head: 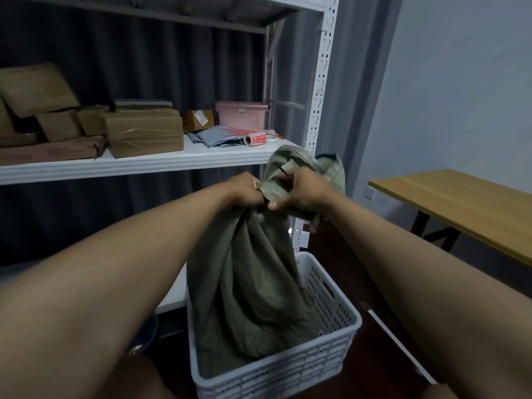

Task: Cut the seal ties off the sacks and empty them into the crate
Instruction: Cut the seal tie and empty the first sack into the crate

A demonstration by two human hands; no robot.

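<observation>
Hands: left (244, 191) and right (296, 194) both clenched on sack (247, 277) neck above crate (331, 335). Tie removal underway; next, cut tie (283, 171) free.

You're shooting in dim, flat indoor light; soft overall blur, wide-angle bending at the edges, deep shadow behind the shelf (161, 164), no glare.

No text is legible; the label on the small cardboard box (198, 120) is too blurred to read.
</observation>
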